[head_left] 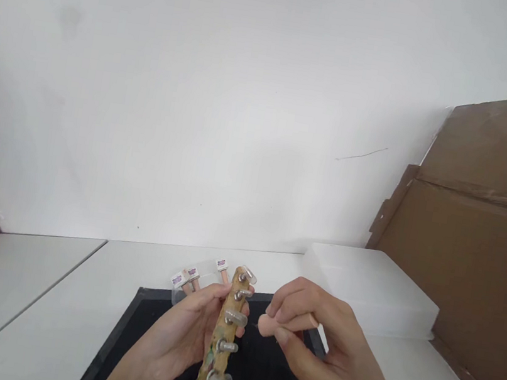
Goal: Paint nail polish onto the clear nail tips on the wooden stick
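Holding, lower centre | my left hand (183, 339) grips pegged strip (219, 332) | my right hand (346, 351) pinches pinkish piece (267, 325) | next likely needs steadiness

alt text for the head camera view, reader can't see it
The left hand holds a mottled yellowish strip bearing five clear-tipped pegs, while the right hand pinches a pinkish piece beside it. A black mat lies beneath on a white table, a translucent box at right.

Bare left hand (186, 340), bare right hand (346, 334), bare wrists (142, 367), slim fingers (299, 293), nails (280, 333) seemingly short
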A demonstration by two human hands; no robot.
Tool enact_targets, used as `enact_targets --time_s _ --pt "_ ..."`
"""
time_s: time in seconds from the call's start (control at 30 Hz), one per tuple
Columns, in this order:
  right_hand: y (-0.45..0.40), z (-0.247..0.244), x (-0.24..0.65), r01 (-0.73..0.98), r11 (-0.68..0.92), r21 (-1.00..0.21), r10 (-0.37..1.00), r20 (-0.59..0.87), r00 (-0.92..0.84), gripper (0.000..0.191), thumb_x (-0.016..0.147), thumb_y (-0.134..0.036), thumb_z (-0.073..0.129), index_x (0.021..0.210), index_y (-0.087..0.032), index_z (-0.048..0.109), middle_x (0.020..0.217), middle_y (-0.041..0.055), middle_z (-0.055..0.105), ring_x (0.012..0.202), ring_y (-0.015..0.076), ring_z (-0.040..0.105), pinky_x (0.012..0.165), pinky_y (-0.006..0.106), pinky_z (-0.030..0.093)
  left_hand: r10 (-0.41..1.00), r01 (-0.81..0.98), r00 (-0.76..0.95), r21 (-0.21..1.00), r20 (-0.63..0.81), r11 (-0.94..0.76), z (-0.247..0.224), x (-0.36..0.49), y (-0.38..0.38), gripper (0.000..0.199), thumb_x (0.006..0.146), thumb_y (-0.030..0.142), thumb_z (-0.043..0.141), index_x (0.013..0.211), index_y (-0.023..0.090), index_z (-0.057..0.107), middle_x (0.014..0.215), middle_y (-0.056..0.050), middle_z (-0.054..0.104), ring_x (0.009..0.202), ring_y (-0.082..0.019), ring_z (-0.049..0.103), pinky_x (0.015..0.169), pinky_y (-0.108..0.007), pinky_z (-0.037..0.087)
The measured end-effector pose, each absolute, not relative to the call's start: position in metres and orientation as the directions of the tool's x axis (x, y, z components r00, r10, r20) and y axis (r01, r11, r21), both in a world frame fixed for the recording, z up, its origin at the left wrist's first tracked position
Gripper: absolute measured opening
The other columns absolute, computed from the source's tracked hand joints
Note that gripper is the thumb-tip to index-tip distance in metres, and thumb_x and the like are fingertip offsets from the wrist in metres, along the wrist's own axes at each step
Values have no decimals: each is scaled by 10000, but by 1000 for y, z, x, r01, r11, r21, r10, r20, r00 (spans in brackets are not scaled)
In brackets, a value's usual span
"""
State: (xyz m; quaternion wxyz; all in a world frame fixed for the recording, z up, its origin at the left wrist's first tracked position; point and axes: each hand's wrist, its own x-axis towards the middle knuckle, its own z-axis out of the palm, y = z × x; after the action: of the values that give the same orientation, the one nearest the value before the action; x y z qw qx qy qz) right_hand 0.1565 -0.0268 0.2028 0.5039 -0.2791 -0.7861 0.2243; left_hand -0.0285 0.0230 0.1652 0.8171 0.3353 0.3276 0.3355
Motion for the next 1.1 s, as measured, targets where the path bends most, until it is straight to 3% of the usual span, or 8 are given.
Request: enact_targets --time_s 0.17,0.3,0.53,0.67,0.93,1.1 --pt "-26 204 154 155 787 -598 610 715 -340 262 801 -23 529 912 -256 576 852 14 655 793 163 616 639 262 482 768 -347 570 763 -291 546 164 -27 23 223 797 364 528 836 166 623 697 12 603 611 -111 568 591 -240 385" --pt "-25 204 154 168 769 -617 625 670 -401 255 804 -17 515 902 -244 575 846 18 662 820 172 613 672 279 488 771 -351 560 756 -303 552 164 -25 23 225 798 371 526 834 171 624 643 24 581 560 -98 536 563 -236 382" --pt "-25 201 158 234 723 -650 685 631 -365 302 710 65 467 771 -226 520 779 -9 600 714 151 562 577 256 421 775 -320 547 776 -317 543 166 -28 22 234 803 360 511 852 160 624 727 9 616 615 -106 576 584 -234 406" --pt "-26 201 157 214 728 -651 682 655 -325 307 746 50 475 824 -238 551 800 -3 617 736 155 571 556 248 415 777 -319 542 778 -319 542 166 -29 22 232 808 352 501 860 160 619 731 6 616 613 -107 576 578 -236 406" --pt "-23 200 153 149 753 -641 644 673 -364 283 799 -11 533 910 -268 571 849 0 653 858 181 602 737 313 486 773 -328 540 763 -332 557 167 -25 22 221 806 363 514 845 169 611 646 30 575 576 -103 561 566 -239 410" --pt "-23 198 155 200 726 -658 681 645 -347 328 728 67 479 822 -237 560 804 -7 616 769 161 586 585 252 450 779 -301 522 781 -346 548 168 -27 22 244 813 369 494 847 161 617 690 17 596 577 -102 559 562 -239 411"
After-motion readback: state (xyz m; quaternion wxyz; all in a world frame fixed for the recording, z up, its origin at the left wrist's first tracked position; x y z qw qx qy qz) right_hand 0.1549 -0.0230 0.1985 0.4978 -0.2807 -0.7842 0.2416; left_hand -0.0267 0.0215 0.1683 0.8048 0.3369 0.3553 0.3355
